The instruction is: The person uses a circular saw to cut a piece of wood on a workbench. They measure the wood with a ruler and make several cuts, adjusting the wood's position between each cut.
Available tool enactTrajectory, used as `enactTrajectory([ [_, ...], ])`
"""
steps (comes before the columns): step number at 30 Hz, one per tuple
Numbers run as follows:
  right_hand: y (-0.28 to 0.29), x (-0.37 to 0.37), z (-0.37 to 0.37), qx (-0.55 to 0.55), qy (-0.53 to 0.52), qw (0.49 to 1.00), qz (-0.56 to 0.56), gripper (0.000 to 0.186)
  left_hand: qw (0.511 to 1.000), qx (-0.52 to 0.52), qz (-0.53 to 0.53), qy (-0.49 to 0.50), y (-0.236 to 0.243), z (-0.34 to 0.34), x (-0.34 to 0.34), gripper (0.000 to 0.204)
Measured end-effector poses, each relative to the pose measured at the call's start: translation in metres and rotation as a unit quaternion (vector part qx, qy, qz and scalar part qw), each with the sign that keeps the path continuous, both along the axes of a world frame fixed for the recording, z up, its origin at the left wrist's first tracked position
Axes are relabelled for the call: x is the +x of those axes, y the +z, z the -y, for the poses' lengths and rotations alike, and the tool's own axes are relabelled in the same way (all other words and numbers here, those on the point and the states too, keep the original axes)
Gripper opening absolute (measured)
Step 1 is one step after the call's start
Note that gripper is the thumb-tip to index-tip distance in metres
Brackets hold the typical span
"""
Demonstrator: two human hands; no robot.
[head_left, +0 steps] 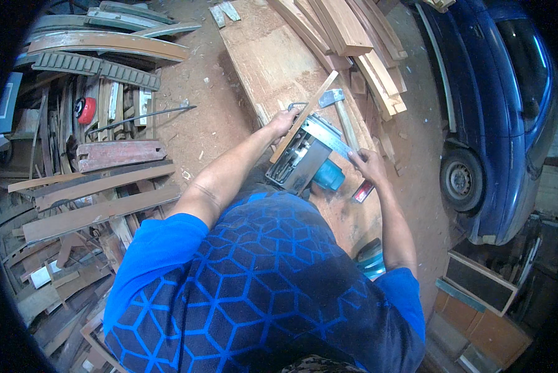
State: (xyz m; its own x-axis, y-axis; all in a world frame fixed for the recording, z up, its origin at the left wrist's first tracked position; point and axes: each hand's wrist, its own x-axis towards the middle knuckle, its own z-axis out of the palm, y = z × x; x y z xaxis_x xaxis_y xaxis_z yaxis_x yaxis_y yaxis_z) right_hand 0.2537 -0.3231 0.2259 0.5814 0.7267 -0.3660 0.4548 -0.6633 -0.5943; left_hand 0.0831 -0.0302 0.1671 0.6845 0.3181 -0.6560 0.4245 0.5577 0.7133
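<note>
A teal power tool [300, 161] with a flat metal base, which looks like a circular saw, rests at the near end of the wooden bench, close to my body. Along its left side runs a narrow wooden strip [319, 96], slanting away from me. My left hand [283, 123] is closed on the strip's near part. Across the tool lies a silver metal blade [333, 143], like that of a ruler or square. Its right end is pinched in the fingers of my right hand [369, 165]. Whether blade and strip are joined, I cannot tell.
A hammer [332, 97] lies just beyond the tool, and a small red-and-black item [363, 191] is below my right hand. Another teal tool [371, 258] sits by my right elbow. Boards [347, 31] are stacked far right; scrap timber [98, 155] piles left. A blue car [496, 112] stands right.
</note>
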Motion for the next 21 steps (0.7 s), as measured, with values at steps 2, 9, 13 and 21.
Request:
enactTrajectory([
  [2,0.0,0.0,0.001,0.004,0.004,1.0,0.001,0.049,1.0,0.015,-0.006,0.0,-0.001,0.0,0.001,0.042],
  [9,0.007,-0.007,-0.004,0.002,-0.015,0.999,-0.035,0.052,1.0,-0.008,-0.004,0.007,-0.012,-0.001,-0.001,0.044],
  [13,-0.005,-0.005,-0.004,0.009,-0.014,0.999,-0.042,0.052,0.999,0.011,0.015,0.029,-0.011,0.0,-0.004,0.042],
  [21,-0.008,-0.004,-0.003,0.046,-0.004,0.999,-0.028,0.048,0.999,-0.028,0.001,0.027,0.005,0.006,-0.01,0.045],
])
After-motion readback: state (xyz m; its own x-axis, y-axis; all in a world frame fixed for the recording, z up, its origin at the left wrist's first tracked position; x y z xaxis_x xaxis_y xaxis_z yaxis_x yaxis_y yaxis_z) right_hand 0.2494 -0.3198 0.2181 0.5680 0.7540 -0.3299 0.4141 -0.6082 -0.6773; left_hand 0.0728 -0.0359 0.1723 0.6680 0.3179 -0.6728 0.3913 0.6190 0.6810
